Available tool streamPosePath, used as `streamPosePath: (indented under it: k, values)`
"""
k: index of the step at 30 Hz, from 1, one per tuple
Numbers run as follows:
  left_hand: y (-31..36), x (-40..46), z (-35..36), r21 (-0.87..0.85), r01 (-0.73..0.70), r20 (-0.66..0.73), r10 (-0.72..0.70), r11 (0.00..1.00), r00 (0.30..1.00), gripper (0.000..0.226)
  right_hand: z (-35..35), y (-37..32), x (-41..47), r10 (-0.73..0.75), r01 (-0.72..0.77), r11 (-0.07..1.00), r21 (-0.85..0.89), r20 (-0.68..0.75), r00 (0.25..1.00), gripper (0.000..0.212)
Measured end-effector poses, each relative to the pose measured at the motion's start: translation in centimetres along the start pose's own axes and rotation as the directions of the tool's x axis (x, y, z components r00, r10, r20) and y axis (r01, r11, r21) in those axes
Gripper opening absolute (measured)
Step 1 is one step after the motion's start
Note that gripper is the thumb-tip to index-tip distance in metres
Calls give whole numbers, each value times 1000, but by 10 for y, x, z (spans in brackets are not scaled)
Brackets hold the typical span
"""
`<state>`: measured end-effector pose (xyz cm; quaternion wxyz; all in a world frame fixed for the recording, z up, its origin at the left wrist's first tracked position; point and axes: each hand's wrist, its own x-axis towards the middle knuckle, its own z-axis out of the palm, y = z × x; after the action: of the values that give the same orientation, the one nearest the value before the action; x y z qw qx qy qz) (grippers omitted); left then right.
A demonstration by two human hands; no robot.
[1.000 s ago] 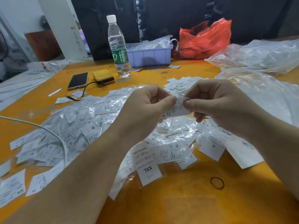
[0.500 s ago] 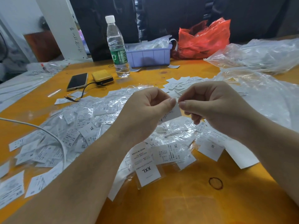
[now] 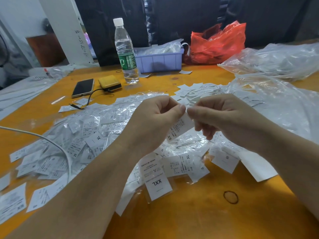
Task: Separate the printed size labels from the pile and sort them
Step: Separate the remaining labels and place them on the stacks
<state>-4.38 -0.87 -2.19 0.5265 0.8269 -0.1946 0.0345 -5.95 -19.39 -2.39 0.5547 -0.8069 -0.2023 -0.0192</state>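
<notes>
XS label (image 3: 179, 127) is pinched at its top edge by left hand (image 3: 155, 121) and right hand (image 3: 222, 118), held above the label pile (image 3: 89, 135) on the table (image 3: 198, 218). Bottle (image 3: 125, 52), phone (image 3: 83, 87), plastic bags (image 3: 276, 104) sit beyond; bare table near edge.

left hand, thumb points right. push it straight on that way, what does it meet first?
Most likely the right hand: the left hand and it pinch the same XS label, thumb tips nearly touching. Depth between them is unclear.
</notes>
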Motion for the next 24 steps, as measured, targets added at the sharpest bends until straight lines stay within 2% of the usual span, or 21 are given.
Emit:
streamPosePath:
  k: [2, 4, 9, 15, 20, 24]
  values:
    - [0, 0, 0, -1, 3, 6, -3, 1000, 1000, 21, 2, 1, 0, -4, 7, 995, -103, 27, 1000, 19]
    - [0, 0, 0, -1, 7, 9, -7, 1000, 1000, 20, 1, 2, 1, 3, -3, 991, -132, -3, 1000, 7]
    - [0, 1, -1, 21, 27, 36, -28, 999, 999, 18, -6, 1, 1, -4, -3, 999, -52, -142, 990, 11]
    - [-1, 2, -1, 27, 46, 27, -46, 999, 999, 13, -2, 3, 2, 37, -44, 995, -92, -68, 997, 13]
    - [-5, 4, -2, 104, 57, -24, -55, 993, 998, 9, -7, 3, 2, 33, -48, 994, -99, -140, 990, 5]
    - [-10, 5, -4, 207, 102, -44, -95, 973, 994, 4, -10, 5, 1, -17, -63, 942, -330, -234, 972, 6]
